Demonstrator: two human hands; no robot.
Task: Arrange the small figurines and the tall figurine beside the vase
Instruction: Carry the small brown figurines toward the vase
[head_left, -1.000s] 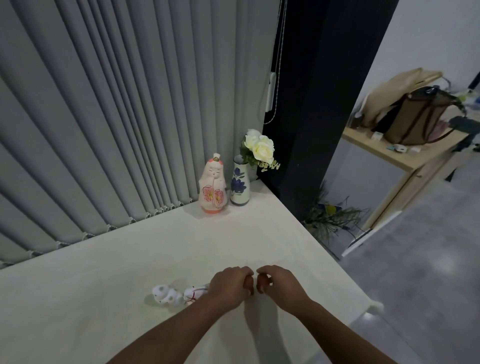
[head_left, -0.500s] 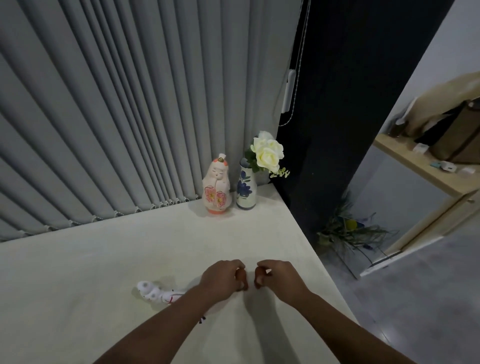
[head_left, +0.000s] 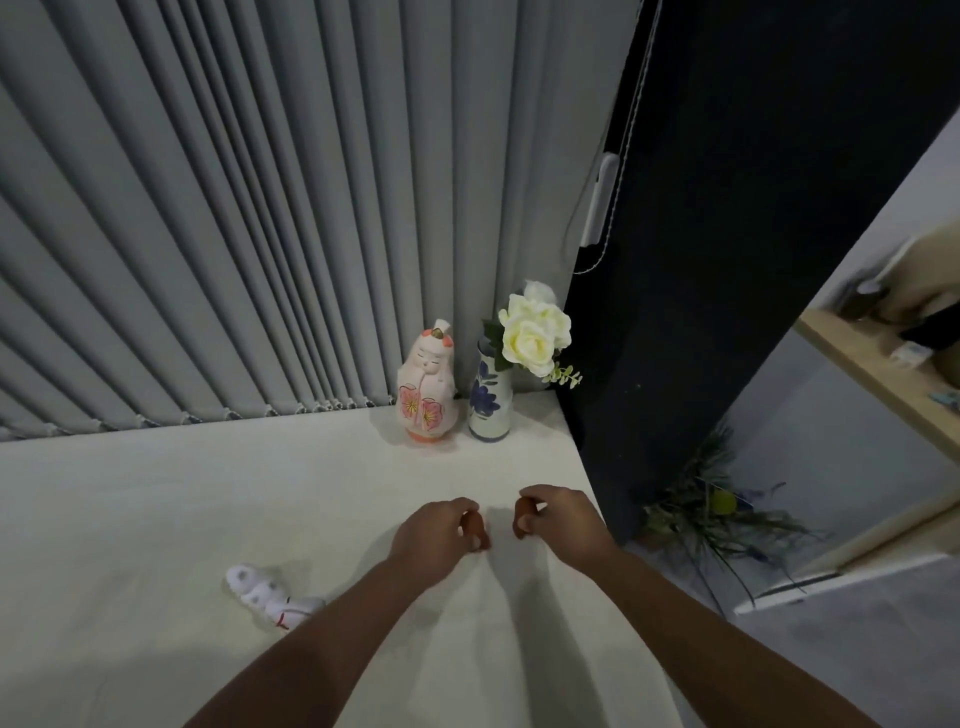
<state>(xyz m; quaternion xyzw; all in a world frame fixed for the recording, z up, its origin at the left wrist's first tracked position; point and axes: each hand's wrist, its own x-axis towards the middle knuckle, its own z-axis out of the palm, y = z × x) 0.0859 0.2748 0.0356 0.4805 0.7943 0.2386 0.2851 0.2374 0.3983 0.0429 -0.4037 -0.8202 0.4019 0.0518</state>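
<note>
The tall figurine (head_left: 426, 387) is pale pink with pink-and-orange flowers, the vase (head_left: 489, 402) white with blue blooms holding cream roses (head_left: 532, 332), the small figurines (head_left: 270, 597) white with grey spots and red marks, on a cream counter (head_left: 208, 499).

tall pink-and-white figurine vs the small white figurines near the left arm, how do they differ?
Pose: the tall pink-and-white ceramic figurine stands upright; the small white figurines lie on their sides. Place: the tall one sits beside the blue-flowered white vase at the back of the pale table; the small ones lie near the left forearm. Size: the tall one is clearly bigger. Both are untouched.
</note>
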